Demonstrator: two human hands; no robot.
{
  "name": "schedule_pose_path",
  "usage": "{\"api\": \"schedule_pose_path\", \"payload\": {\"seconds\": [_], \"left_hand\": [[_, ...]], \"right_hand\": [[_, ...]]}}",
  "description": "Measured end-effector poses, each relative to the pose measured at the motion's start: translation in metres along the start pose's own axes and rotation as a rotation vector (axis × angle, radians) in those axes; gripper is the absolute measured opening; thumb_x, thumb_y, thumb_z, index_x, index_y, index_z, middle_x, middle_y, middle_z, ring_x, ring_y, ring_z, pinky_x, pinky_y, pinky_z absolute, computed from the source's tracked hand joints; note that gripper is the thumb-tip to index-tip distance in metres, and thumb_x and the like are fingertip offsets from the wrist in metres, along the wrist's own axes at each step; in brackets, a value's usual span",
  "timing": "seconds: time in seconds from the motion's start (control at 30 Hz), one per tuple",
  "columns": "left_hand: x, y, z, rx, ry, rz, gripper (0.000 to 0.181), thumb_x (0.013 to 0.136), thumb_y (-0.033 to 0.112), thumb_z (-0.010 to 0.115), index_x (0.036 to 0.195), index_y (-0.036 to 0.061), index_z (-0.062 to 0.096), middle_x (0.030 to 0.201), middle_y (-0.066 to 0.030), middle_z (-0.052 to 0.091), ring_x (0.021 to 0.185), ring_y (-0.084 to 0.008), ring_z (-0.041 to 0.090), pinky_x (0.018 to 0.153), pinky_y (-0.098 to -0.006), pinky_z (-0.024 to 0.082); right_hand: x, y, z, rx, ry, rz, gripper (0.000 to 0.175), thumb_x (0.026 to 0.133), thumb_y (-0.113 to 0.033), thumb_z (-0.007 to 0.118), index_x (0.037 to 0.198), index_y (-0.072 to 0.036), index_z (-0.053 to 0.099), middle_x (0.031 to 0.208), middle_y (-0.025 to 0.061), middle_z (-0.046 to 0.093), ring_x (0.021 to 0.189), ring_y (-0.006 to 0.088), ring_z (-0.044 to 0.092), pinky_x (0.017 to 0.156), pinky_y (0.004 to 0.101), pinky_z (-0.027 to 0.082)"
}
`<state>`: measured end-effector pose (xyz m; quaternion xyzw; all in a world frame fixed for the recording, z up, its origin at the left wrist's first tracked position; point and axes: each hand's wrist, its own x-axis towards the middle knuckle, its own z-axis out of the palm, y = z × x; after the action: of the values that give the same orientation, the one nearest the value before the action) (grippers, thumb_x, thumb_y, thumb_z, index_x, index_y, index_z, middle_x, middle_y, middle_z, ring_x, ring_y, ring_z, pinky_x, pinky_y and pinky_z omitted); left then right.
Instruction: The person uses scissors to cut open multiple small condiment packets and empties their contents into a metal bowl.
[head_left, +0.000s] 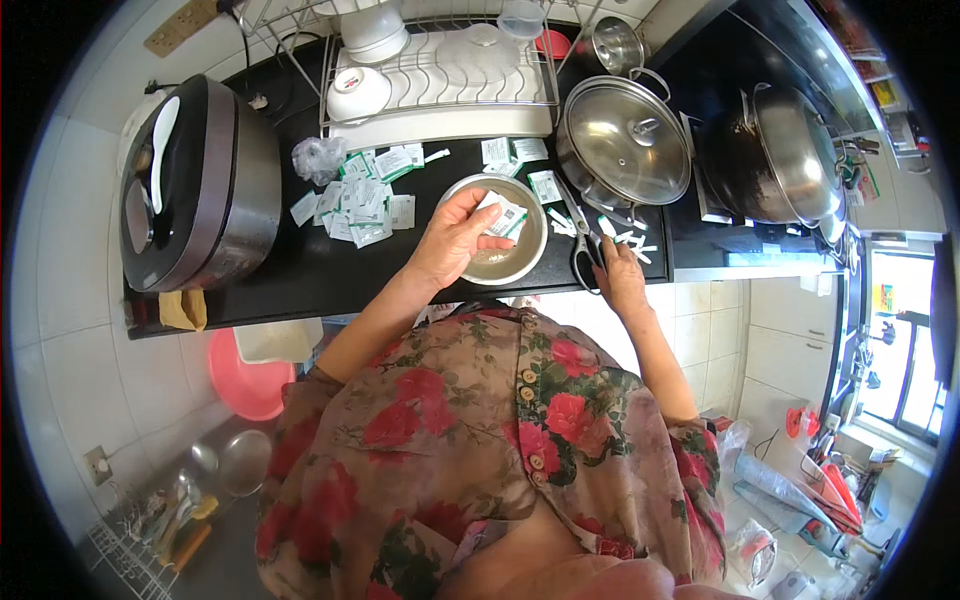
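My left hand (455, 238) pinches a few small white-and-green sachets (504, 216) above a round metal bowl (531, 251). A little pale material shows at the bottom of that bowl. My right hand (622, 274) rests on the dark counter, its fingertips by cut-off white sachet strips (640, 246). Black-handled scissors (580, 225) lie right beside it, the thumb close to one handle loop; whether it grips them is unclear. Left of the bowl spreads a pile of similar sachets (365, 196). More sachets (530, 149) lie behind the bowl, and one sachet (544, 187) sits near the scissor blades.
A rice cooker (251, 180) with a white rice paddle (164, 142) on its lid stands left. A crumpled plastic bag (318, 160) lies near the wire dish rack (442, 105). To the right are a lidded steel pot (626, 142) and a large wok (731, 157) on the stove.
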<state>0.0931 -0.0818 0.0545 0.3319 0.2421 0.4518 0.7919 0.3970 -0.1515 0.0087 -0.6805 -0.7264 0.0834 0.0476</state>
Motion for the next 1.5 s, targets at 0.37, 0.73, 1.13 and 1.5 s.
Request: {"api": "schedule_pose_path", "payload": {"seconds": [0.37, 0.73, 1.13, 1.5], "left_hand": [[0.009, -0.010, 0.015, -0.024, 0.007, -0.131, 0.027, 0.099, 0.017, 0.051, 0.124, 0.0083, 0.053, 0.114, -0.0075, 0.064, 0.098, -0.0227, 0.067, 0.067, -0.0311, 0.059], [0.026, -0.032, 0.012, 0.055, -0.007, -0.180, 0.026, 0.097, 0.016, 0.055, 0.119, 0.0026, 0.058, 0.110, -0.0058, 0.064, 0.095, -0.0142, 0.063, 0.071, -0.0297, 0.058], [0.044, -0.051, 0.032, 0.135, -0.187, -0.222, 0.027, 0.099, 0.013, 0.053, 0.121, -0.0001, 0.058, 0.113, -0.0064, 0.063, 0.099, -0.0137, 0.061, 0.077, -0.0295, 0.056], [0.041, -0.065, 0.044, 0.014, -0.269, -0.409, 0.021, 0.098, 0.012, 0.053, 0.114, 0.0006, 0.058, 0.112, -0.0069, 0.063, 0.100, -0.0147, 0.061, 0.083, -0.0341, 0.055]], "right_hand": [[0.021, 0.017, -0.004, 0.335, -0.237, 0.024, 0.078, 0.072, -0.014, 0.071, 0.140, -0.002, 0.037, 0.108, 0.0290, 0.062, 0.100, 0.0419, 0.062, 0.088, 0.0436, 0.050], [-0.061, 0.011, -0.100, 0.873, -0.352, 0.045, 0.080, 0.069, -0.039, 0.080, 0.134, -0.012, 0.041, 0.104, 0.0181, 0.062, 0.098, 0.0356, 0.062, 0.089, 0.0409, 0.049], [-0.056, -0.025, -0.138, 0.559, -0.344, 0.101, 0.072, 0.070, -0.042, 0.079, 0.124, -0.007, 0.048, 0.084, 0.0166, 0.064, 0.079, 0.0321, 0.064, 0.072, 0.0418, 0.050], [-0.049, -0.023, -0.138, 0.570, -0.373, 0.102, 0.070, 0.069, -0.043, 0.080, 0.122, -0.005, 0.052, 0.067, 0.0143, 0.061, 0.066, 0.0317, 0.063, 0.065, 0.0408, 0.049]]}}
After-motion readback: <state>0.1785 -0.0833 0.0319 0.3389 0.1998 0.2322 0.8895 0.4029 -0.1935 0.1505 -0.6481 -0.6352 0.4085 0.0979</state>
